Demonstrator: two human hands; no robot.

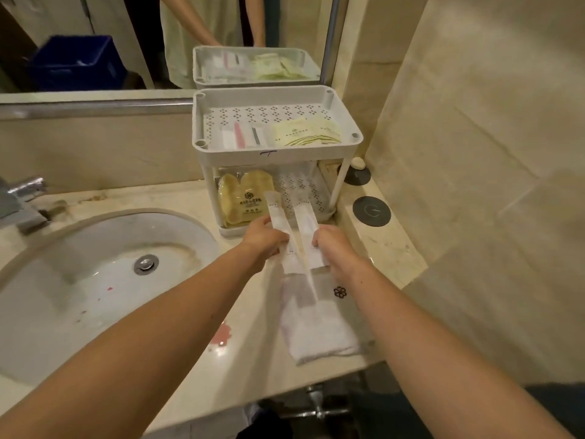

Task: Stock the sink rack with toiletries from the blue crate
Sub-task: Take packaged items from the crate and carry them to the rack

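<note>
1. Far left, in the mirror: blue crate (76,63), well apart from the work.
2. Sink basin (177,236), set into the table. Not in use.
3. My left hand (262,239). The fingers are curled round the lower part of the left sachet (274,205), which is long, white and narrow. Its top end leans toward the rack (275,147), in front of the yellow packet (243,198) in the lower tier.
4. Right sachet (305,221), same kind, just beside the first. My right hand (335,248) pinches it low down, fingers closed on it.
5. Folded towel (313,324), on the table below both hands.
6. Rack's top tier: small packets (243,136) and pale green packets (304,133), lying flat.

Handling, as I judge it: both sachets are light and thin, with a film wrap that is probably slick and bends easily. I cannot tell the contents. A hold nearer the middle should keep the free end from drooping. They should go in lengthways, flat, into the lower tier's bare right half.
</note>
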